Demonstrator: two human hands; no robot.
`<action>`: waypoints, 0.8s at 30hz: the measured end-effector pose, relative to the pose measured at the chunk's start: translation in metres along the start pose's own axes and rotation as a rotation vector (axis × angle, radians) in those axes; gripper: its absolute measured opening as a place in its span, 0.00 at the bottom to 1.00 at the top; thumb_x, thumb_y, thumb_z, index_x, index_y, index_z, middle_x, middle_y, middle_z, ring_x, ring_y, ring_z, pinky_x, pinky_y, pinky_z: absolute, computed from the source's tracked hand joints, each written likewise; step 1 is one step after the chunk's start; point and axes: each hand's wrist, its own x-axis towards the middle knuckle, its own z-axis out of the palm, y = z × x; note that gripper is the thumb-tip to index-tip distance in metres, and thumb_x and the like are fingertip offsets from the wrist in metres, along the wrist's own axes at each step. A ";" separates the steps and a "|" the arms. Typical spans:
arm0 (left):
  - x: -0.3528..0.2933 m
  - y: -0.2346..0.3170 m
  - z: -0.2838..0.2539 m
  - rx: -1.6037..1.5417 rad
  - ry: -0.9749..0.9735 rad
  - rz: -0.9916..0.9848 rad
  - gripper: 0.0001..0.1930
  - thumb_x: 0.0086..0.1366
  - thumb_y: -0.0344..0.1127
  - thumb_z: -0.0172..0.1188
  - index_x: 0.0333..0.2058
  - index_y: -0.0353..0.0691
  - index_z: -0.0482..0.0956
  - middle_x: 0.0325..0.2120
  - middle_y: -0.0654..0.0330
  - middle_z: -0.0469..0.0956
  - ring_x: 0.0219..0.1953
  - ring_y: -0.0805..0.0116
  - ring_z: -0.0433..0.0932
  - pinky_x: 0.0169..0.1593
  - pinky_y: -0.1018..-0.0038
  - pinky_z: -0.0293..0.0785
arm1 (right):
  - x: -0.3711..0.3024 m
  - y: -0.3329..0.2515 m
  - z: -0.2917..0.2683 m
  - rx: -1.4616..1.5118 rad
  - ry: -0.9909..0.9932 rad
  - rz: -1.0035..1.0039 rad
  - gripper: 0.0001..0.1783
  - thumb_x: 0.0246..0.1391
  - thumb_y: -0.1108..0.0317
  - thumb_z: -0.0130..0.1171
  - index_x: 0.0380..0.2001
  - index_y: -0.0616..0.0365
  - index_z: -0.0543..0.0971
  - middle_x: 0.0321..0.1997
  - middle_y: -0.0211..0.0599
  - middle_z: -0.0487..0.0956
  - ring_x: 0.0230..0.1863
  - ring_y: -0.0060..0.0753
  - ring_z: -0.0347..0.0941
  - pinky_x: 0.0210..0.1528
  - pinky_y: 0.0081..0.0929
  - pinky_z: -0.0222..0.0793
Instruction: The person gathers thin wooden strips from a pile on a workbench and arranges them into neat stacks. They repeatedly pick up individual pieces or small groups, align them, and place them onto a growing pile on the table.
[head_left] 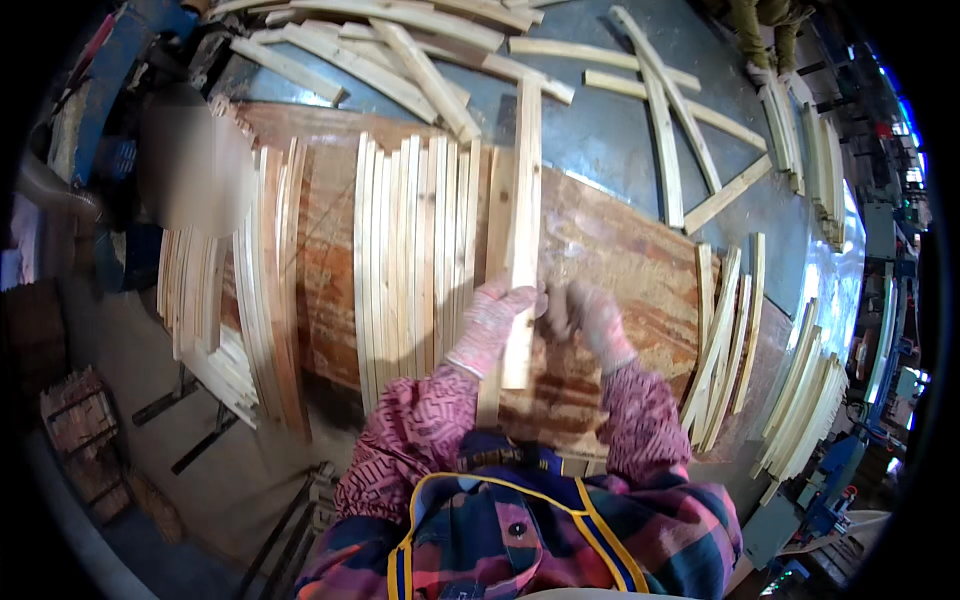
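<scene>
Two forearms in patterned sleeves [645,415] are extended forward, bent inward at the elbows, with both gloved hands held close together over the brown desk [640,270]. By the left hand [492,315], one wooden strip [525,190] is grasped near its closer end, the fingers closed around it. The right hand [590,318] is held just beside it, fingers curled but blurred; whether anything is gripped there cannot be told. The strip's long axis is pointed straight away from the body, right of a row of strips [410,250]
</scene>
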 end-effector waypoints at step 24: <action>-0.179 -0.002 -0.216 0.970 0.733 0.061 0.29 0.68 0.41 0.57 0.65 0.39 0.65 0.50 0.54 0.78 0.51 0.62 0.75 0.57 0.70 0.69 | 0.103 -0.139 0.060 -0.642 0.244 -0.412 0.17 0.57 0.54 0.53 0.44 0.49 0.81 0.44 0.44 0.81 0.46 0.51 0.76 0.45 0.45 0.73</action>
